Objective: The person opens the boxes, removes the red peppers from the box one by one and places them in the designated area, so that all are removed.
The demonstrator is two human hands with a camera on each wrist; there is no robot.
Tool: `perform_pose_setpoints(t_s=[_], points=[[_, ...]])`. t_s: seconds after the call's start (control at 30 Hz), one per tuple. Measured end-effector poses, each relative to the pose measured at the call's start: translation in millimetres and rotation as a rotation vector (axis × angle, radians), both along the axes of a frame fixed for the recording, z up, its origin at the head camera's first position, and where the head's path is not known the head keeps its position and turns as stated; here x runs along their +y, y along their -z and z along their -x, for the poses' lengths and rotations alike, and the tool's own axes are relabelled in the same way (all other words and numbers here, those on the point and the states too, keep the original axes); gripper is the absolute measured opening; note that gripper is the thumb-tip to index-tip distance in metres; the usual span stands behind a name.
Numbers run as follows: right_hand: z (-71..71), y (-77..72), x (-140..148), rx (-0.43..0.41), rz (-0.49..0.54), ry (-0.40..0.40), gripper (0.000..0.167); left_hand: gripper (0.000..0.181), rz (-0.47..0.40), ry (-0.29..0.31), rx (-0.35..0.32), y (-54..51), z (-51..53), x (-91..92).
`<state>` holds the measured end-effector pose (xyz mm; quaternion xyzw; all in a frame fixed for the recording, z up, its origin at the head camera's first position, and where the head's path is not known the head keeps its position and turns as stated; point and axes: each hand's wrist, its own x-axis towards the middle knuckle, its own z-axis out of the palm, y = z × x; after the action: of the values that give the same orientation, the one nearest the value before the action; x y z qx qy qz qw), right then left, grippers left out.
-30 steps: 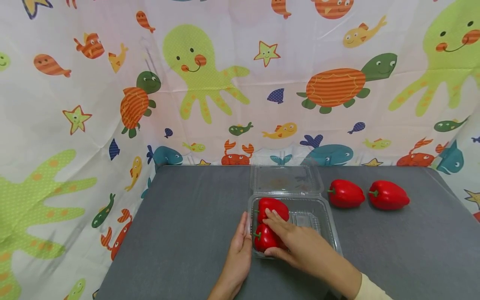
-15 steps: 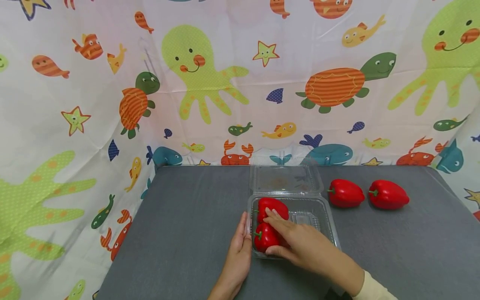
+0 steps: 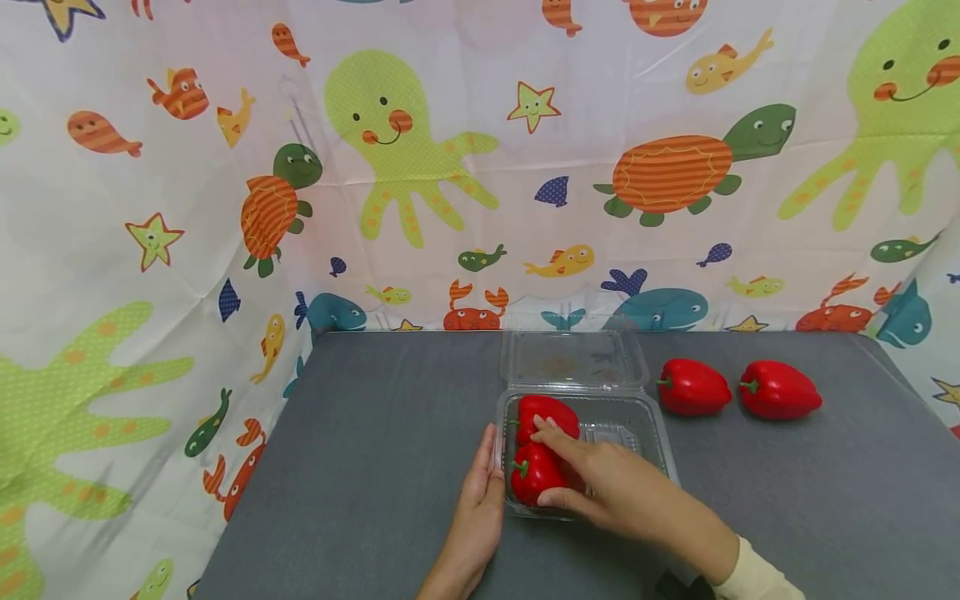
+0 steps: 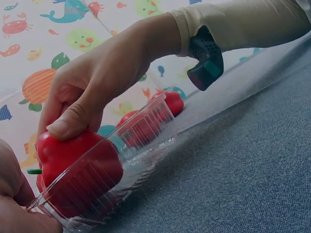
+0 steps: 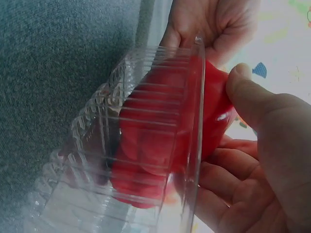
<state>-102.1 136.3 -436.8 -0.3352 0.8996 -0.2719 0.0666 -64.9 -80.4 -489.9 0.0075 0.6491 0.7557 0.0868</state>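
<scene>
In the clear plastic clamshell container (image 3: pixel 626 417), two red bell peppers lie along the left side. My right hand (image 3: pixel 622 492) holds the nearer bell pepper (image 3: pixel 534 475), its thumb on the near side and its fingers on the far side. The index fingertip reaches the farther bell pepper (image 3: pixel 546 414). My left hand (image 3: pixel 476 517) rests against the container's left wall with its fingers fairly straight. In the left wrist view, the held bell pepper (image 4: pixel 82 170) shows its green stem, with the right thumb on top.
Two more red bell peppers, one beside the container (image 3: pixel 693 387) and one farther right (image 3: pixel 780 390), lie on the grey tabletop (image 3: pixel 390 433). The container's open lid (image 3: pixel 573 358) leans back toward the sea-animal curtain (image 3: pixel 450 125).
My right hand and wrist have shifted slightly right, and the nearer bell pepper has turned or moved a little with them. The left hand keeps its place at the container's wall.
</scene>
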Motion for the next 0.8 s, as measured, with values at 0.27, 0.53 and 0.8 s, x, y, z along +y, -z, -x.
perform_pose_setpoints(t_s=[0.27, 0.53, 0.8], points=[[2.9, -6.1, 4, -0.059, -0.005, -0.012, 0.088, 0.064, -0.011, 0.005, -0.010, 0.5, 1.0, 0.2], [3.7, -8.3, 8, -0.087, 0.012, -0.015, 0.087, 0.064, 0.012, -0.009, -0.028, -2.6, -1.5, 0.8], [3.6, -11.8, 11, -0.108, 0.051, -0.018, 0.083, 0.063, 0.013, -0.026, -0.025, -3.4, -0.7, 2.2]])
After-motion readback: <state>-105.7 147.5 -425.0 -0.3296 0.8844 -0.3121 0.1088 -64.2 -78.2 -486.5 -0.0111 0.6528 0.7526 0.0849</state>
